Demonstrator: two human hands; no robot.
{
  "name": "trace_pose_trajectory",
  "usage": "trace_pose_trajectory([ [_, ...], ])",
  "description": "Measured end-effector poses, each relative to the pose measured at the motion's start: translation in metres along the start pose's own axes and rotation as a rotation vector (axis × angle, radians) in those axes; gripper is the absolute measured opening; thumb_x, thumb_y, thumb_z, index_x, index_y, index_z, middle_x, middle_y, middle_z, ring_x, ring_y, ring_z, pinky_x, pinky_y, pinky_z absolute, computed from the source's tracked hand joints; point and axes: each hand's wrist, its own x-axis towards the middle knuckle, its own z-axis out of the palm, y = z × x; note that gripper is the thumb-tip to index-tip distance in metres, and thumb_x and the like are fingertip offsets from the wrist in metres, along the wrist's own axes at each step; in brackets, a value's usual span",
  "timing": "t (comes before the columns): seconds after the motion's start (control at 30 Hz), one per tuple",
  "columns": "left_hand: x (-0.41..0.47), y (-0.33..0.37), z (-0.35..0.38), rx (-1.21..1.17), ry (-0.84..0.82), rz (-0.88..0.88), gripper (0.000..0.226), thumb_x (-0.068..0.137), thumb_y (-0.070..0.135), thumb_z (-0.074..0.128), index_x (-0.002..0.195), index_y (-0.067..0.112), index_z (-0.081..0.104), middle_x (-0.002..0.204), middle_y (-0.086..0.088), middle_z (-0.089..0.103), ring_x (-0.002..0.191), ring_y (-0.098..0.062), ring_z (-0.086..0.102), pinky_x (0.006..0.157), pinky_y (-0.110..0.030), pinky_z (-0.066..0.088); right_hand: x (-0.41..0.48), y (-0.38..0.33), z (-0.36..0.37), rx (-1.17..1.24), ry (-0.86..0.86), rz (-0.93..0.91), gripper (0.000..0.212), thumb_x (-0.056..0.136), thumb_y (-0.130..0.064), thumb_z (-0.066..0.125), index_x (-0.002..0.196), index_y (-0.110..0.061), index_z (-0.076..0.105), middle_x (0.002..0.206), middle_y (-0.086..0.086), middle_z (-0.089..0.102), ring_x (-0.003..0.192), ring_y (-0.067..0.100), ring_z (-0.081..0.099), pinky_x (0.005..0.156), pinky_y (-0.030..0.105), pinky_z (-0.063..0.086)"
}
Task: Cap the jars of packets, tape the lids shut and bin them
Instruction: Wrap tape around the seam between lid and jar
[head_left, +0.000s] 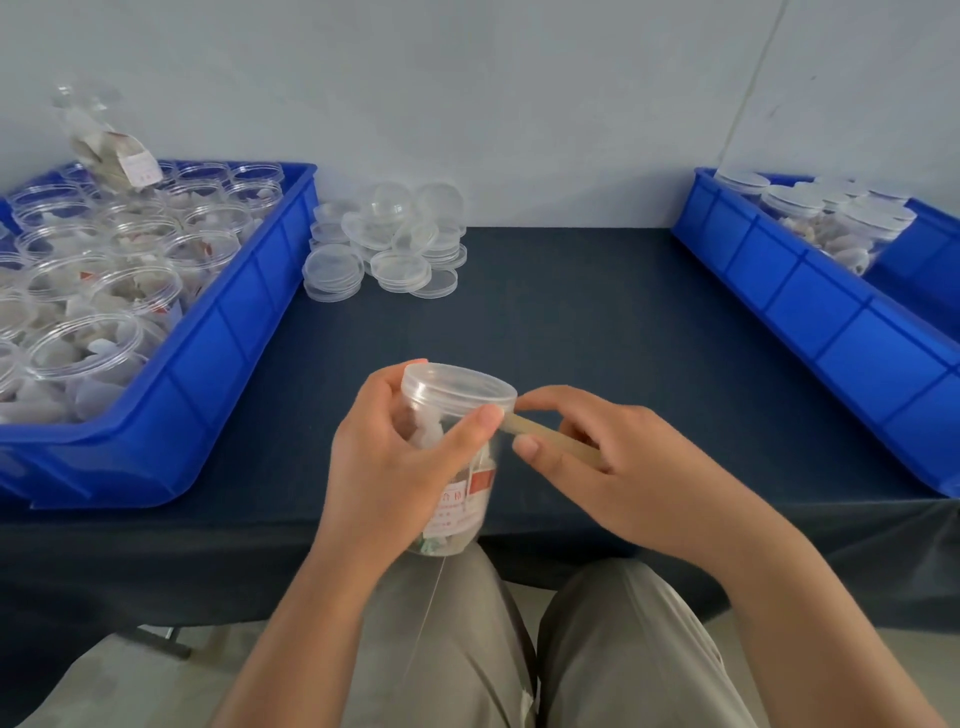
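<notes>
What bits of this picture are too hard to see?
Head view only.
- Where the tape strip comes from: hidden under the right hand.
- Label on the jar: print blurred, unreadable.
- Jar's left side: covered by the left hand.
- Left bin, right bin: cut off by the frame edges.

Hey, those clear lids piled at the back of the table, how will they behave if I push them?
The lids look like thin clear plastic, so probably light and stiff. They sit in loose, uneven stacks, some leaning, so a push would likely topple and scatter them. Being round, any landing on edge might roll across the table.
</notes>
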Motion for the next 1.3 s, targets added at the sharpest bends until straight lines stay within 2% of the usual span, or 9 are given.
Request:
trace_pose_trajectory([
  [0.23,0.004,-0.002,-0.018,-0.451,-0.234,-0.297,0.075,0.063,0.081,0.084,0.109,0.021,0.078,0.095,-0.014,0.077,0.082,-0.026,0.078,0.068,-0.035,0.063,-0.004,0.004,-0.017,0.014,-0.074,0.0,0.049,0.094,-0.08,0.024,0.137,-0.061,0.039,0.094,-0.019,0.064,0.079,0.003,0.063,0.058,0.022,0.044],
  [0.33,0.004,-0.007,-0.026,-0.682,-0.396,-0.424,0.069,0.064,0.073,0.09,0.103,0.016,0.083,0.094,-0.015,0.076,0.08,-0.026,0.077,0.069,-0.039,0.063,0.001,0.007,-0.022,0.023,-0.088,0.023,0.047,0.094,-0.079,0.028,0.135,-0.061,0.041,0.091,-0.014,0.064,0.077,0.007,0.063,0.062,0.031,0.051],
  [0.5,0.008,-0.012,-0.024,-0.842,-0.617,-0.479,0.095,0.084,0.069,0.078,0.148,0.002,0.054,0.125,-0.024,0.049,0.098,-0.037,0.054,0.082,-0.046,0.048,0.007,0.009,-0.022,0.048,-0.119,0.038,0.054,0.087,-0.087,0.028,0.133,-0.064,0.043,0.087,-0.013,0.064,0.077,0.005,0.062,0.064,0.019,0.048],
  [0.6,0.01,-0.017,-0.02,-0.808,-0.668,-0.42,0.091,0.088,0.069,0.074,0.149,0.005,0.055,0.115,-0.021,0.06,0.1,-0.036,0.059,0.083,-0.045,0.053,0.008,0.009,-0.019,0.046,-0.139,0.044,0.051,0.09,-0.086,0.03,0.132,-0.063,0.048,0.085,-0.014,0.064,0.076,0.005,0.062,0.066,0.017,0.048],
  [0.73,0.01,-0.019,-0.017,-0.774,-0.639,-0.392,0.088,0.087,0.072,0.073,0.148,0.009,0.06,0.11,-0.016,0.065,0.092,-0.028,0.065,0.08,-0.041,0.056,0.004,0.006,-0.015,0.067,-0.115,0.051,0.043,0.1,-0.077,0.03,0.124,-0.058,0.06,0.108,-0.02,0.071,0.095,0.006,0.067,0.087,0.035,0.056],
  [0.9,0.013,-0.015,-0.016,-0.547,-0.414,-0.319,0.076,0.075,0.083,0.072,0.133,0.035,0.071,0.12,-0.009,0.076,0.105,-0.028,0.074,0.086,-0.042,0.06,0.0,0.002,-0.008,-0.015,-0.053,0.059,0.054,0.102,-0.078,0.022,0.11,-0.043,0.063,0.085,-0.009,0.063,0.076,0.008,0.059,0.062,0.026,0.046],
  [1.1,0.011,-0.001,-0.016,-0.132,-0.31,-0.169,0.045,0.092,0.081,0.032,0.121,0.067,0.062,0.116,0.035,0.07,0.108,0.011,0.067,0.072,-0.002,0.051,-0.003,-0.003,-0.002,-0.133,0.009,0.095,0.055,0.102,-0.077,0.019,0.108,-0.044,0.062,0.088,-0.017,0.064,0.085,0.001,0.059,0.061,0.024,0.046],
  [1.2,0.01,0.005,-0.008,0.016,-0.3,-0.05,0.053,0.096,0.084,0.034,0.145,0.064,0.041,0.119,0.059,0.05,0.115,0.028,0.05,0.081,0.002,0.043,-0.003,-0.006,0.004,-0.188,0.043,0.106,0.055,0.101,-0.076,0.016,0.106,-0.045,0.061,0.078,-0.014,0.064,0.079,0.002,0.06,0.065,0.024,0.05],
  [1.3,0.004,0.004,-0.002,0.123,-0.225,-0.029,0.087,0.066,0.091,0.061,0.143,0.055,0.041,0.115,0.042,0.061,0.107,0.016,0.062,0.074,-0.01,0.051,-0.003,-0.01,0.011,-0.213,0.089,0.098,0.06,0.101,-0.076,0.012,0.113,-0.045,0.062,0.083,-0.014,0.068,0.079,0.005,0.063,0.072,0.031,0.055],
])
